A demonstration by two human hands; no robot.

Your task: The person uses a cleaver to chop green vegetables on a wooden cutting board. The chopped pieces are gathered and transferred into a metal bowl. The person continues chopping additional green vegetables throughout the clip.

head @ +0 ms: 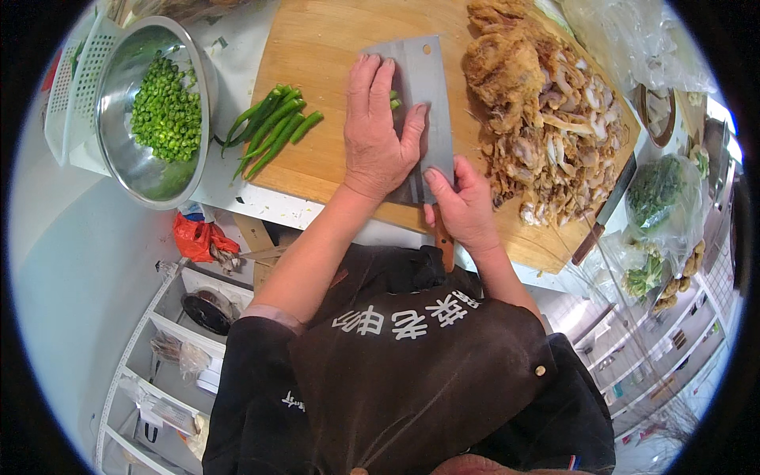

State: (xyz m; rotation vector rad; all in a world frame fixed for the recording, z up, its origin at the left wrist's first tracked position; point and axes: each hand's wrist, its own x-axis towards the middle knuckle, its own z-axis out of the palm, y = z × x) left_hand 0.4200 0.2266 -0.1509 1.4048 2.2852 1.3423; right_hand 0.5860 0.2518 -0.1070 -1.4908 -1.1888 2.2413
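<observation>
My right hand (466, 208) grips a cleaver (436, 113) where the wooden handle meets the blade, with thumb on the steel. The broad blade lies at a low slant over the wooden cutting board (309, 53). My left hand (380, 130) spreads palm down along the blade's left side, thumb on its face. Cut green pieces (394, 100) show between the left forefinger and the blade; whatever is under the palm is hidden. Left of this hand, several long green chilies (276, 127) lie with trimmed ends on the board.
A steel bowl (199, 178) of chopped green chilies (166, 113) stands at the left, beside a white plastic basket (89, 77). Browned, sliced meat (552, 119) is heaped on the board's right. Another knife (588, 243) lies at the right edge, near bagged greens (659, 190).
</observation>
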